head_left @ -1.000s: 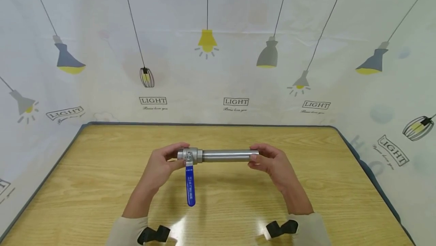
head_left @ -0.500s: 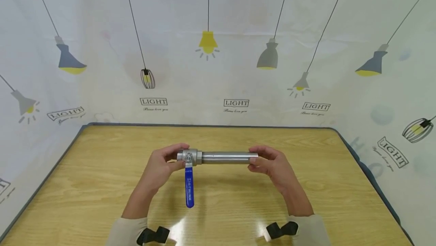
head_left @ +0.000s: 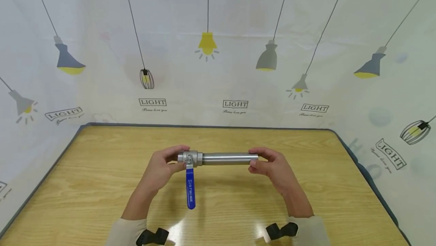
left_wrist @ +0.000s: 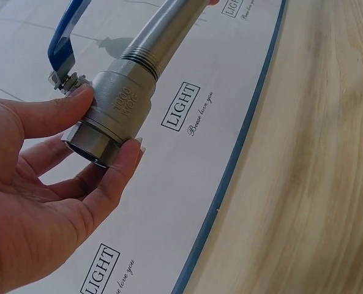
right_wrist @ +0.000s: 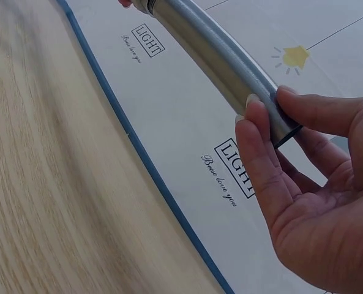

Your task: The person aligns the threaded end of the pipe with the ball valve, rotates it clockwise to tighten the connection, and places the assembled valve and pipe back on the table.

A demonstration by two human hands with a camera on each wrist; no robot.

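A steel ball valve (head_left: 190,158) with a blue lever handle (head_left: 190,189) is joined to a straight steel pipe (head_left: 228,158), the two forming one line held level over the table. My left hand (head_left: 162,166) pinches the valve body at its open end, thumb near the handle's nut. At the other end, my right hand (head_left: 272,164) pinches the pipe's tip between thumb and fingers. The lever points toward me, square to the pipe. In the left wrist view, some pipe thread (left_wrist: 141,58) shows at the valve's mouth, and the body reads "1000 WOG".
Below is a wooden table (head_left: 102,185) with a dark blue edge (head_left: 204,126) at the back. A white backdrop (head_left: 238,15) printed with hanging lamps and "LIGHT" labels surrounds it. Black straps (head_left: 152,235) sit at both light-coloured sleeves (head_left: 126,232).
Both hands keep their grip on the valve and pipe. The assembly sits very slightly lower in the head view, and the backdrop has shifted a little with it.
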